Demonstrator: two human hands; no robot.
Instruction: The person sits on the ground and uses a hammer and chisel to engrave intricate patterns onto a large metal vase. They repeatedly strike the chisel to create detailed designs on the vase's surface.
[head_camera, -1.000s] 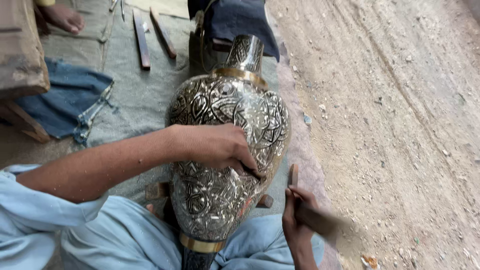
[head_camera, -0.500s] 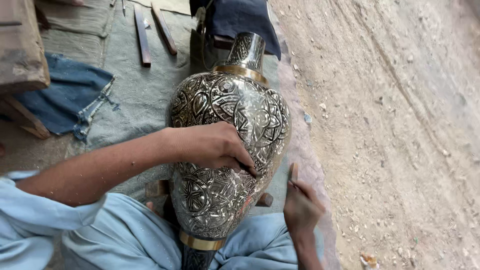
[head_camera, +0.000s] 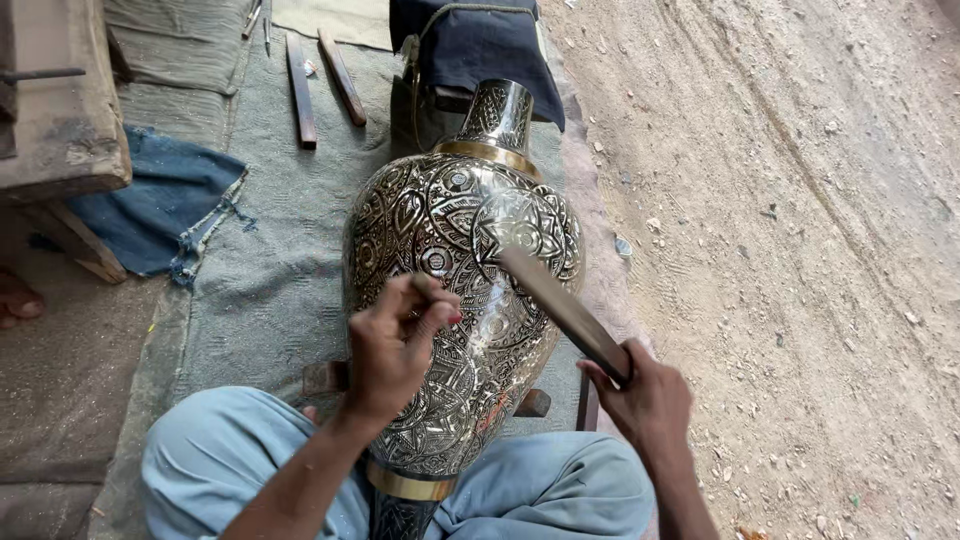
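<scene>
A large engraved metal vase (head_camera: 455, 230), black and silver with brass bands, lies tilted across my lap with its neck pointing away. My left hand (head_camera: 395, 345) rests on its belly and pinches a thin chisel (head_camera: 432, 290) whose tip touches the engraved surface. My right hand (head_camera: 640, 400) grips a dark wooden stick (head_camera: 560, 305), raised at a slant so that its far end sits over the vase near the chisel. My light blue trouser legs (head_camera: 540, 490) flank the vase's foot.
A grey mat (head_camera: 260, 280) lies under the vase. Two wooden bars (head_camera: 320, 85) lie at the back of it, a blue cloth (head_camera: 160, 205) at the left, a wooden bench (head_camera: 60, 110) at far left, a dark bag (head_camera: 480, 40) behind the vase. Bare dirt ground (head_camera: 800, 250) spreads right.
My right hand has lifted the stick from low beside the vase up over it. My left hand has shifted down the vase and now pinches the chisel upright.
</scene>
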